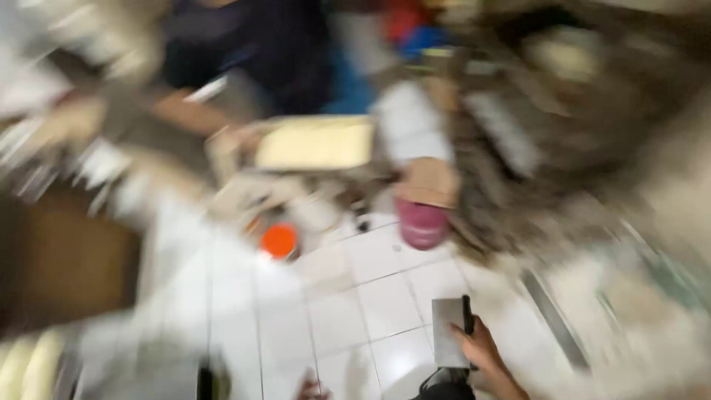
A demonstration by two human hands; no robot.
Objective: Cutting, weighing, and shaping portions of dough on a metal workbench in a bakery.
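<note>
- The right hand (481, 348) has its grip closed around a flat grey rectangular piece (449, 333) with a dark edge, low over the white tiled floor (355, 296).
- Only a sliver of the left hand (311, 389) shows left of the piece; its grip cannot be told.
- Beyond the piece stand a pink container (422, 222) and an orange lid (279, 241), blurred.
- Another person's hand (229, 141) holds a pale board (318, 144) farther off.

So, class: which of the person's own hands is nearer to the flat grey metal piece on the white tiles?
Right. The right hand grips the grey metal piece at its edge. The left hand barely shows at the bottom edge, apart from it, off to its left.
</note>
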